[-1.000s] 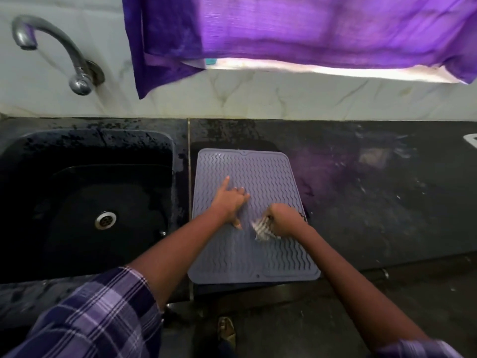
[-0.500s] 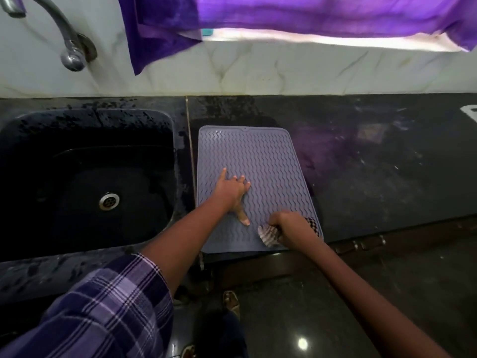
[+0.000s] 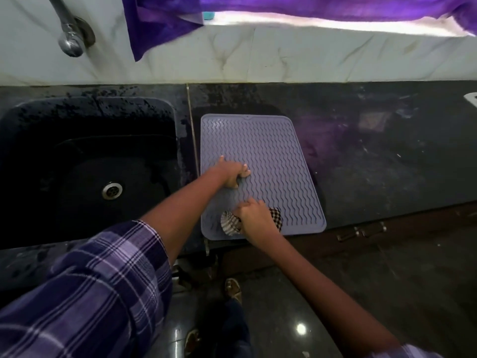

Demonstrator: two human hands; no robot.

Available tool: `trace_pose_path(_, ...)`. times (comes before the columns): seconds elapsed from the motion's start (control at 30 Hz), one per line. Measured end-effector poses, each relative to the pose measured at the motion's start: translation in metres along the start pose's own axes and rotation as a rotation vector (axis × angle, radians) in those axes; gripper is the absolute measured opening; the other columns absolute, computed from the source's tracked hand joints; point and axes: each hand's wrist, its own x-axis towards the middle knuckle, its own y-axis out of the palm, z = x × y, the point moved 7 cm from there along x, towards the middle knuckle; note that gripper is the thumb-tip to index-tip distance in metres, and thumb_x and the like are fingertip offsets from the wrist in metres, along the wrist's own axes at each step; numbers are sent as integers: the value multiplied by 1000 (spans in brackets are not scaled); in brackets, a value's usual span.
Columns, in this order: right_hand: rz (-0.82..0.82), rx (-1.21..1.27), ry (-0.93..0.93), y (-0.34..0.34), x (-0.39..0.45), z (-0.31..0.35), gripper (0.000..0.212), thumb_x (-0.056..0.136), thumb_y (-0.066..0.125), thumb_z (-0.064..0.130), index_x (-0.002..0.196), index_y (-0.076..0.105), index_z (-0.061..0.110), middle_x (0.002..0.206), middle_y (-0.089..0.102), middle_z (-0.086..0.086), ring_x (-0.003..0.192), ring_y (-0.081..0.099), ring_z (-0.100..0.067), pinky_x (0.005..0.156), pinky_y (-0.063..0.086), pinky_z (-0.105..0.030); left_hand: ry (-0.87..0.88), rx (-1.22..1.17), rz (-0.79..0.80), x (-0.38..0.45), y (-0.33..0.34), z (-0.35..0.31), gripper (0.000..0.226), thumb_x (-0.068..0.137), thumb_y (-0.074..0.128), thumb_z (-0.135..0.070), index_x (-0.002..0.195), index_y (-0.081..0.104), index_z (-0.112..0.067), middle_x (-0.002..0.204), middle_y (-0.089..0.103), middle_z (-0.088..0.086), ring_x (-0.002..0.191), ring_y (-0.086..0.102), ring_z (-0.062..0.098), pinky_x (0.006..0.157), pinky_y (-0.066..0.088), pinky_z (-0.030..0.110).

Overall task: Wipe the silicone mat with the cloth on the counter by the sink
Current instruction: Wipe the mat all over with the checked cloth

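Counter (image 3: 387,164), cloth (image 3: 229,223) under right hand (image 3: 254,215)

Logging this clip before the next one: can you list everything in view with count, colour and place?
mat: one, grey-lilac, wavy ribs, flat on the counter right of the sink
cloth: one, checked dark and white, bunched on the mat's near edge
sink: one, black, set in the counter at left
tap: one, silver metal, on the wall above the sink
counter: one, dark stone
curtain: one, purple, hanging at the top
sandals: tan, on the floor below
sleeves: purple checked
left hand: presses on mid-mat
right hand: fingers curled round the cloth
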Motion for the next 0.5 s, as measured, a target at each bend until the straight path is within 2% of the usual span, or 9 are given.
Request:
trace_pose_path(0.1, 114, 2, -67, 5, -22, 2, 37, 86, 60, 14, 123, 60, 14, 127, 59, -10, 122, 49, -28, 101, 41, -39, 2, -9, 11, 0, 2, 0, 69, 97, 50, -15, 155, 13, -20, 162, 15, 4, 147, 21, 25, 121, 1, 50)
trace_pose_path(0.17, 162, 118, -66, -2, -24, -8, 37, 85, 59, 10, 122, 63, 14, 119, 65, -11, 114, 58, -28, 97, 46, -37, -11, -9, 16, 0, 2, -2, 68, 97, 50, -13, 155, 14, -19, 160, 19, 8, 146, 23, 26, 121, 2, 49)
trace_pose_path(0.23, 112, 265, 56, -17, -12, -32, 37, 83, 59, 5, 119, 66, 14, 108, 70, -13, 101, 65, -28, 90, 54, -37, -41, -24, 1, 1, -1, -1, 67, 96, 52, -14, 154, 18, -14, 154, 31, 12, 143, 31, 28, 121, 5, 49)
trace_pose_path(0.3, -47, 310, 146, -33, 5, -53, 33, 82, 58, 5, 113, 69, 12, 103, 72, -14, 98, 66, -30, 87, 54, -37, -61, -29, -9, 0, -3, 0, 66, 95, 54, -17, 152, 21, -11, 149, 38, 12, 141, 34, 28, 121, 7, 49)
trace_pose_path(0.33, -91, 283, 152, -34, 11, -55, 31, 83, 58, 7, 112, 69, 11, 106, 71, -14, 101, 64, -30, 89, 51, -36, -57, -21, -6, 1, -3, -1, 67, 95, 55, -18, 153, 20, -12, 149, 37, 12, 141, 33, 28, 121, 7, 50)
trace_pose_path(0.43, -57, 151, 82, -10, 9, -40, 39, 87, 57, 12, 125, 59, 15, 129, 61, -7, 120, 51, -26, 100, 38, -34, -31, 23, 3, 2, -2, -1, 67, 96, 53, -17, 153, 19, -18, 153, 33, 10, 142, 31, 27, 119, 6, 50)
trace_pose_path(0.5, -51, 80, -4, 4, -7, -29, 43, 85, 59, 13, 128, 56, 14, 133, 56, -5, 123, 45, -23, 99, 35, -35, -27, 29, -7, 3, -2, -1, 65, 96, 52, -17, 153, 20, -17, 151, 35, 10, 141, 33, 28, 119, 7, 50)
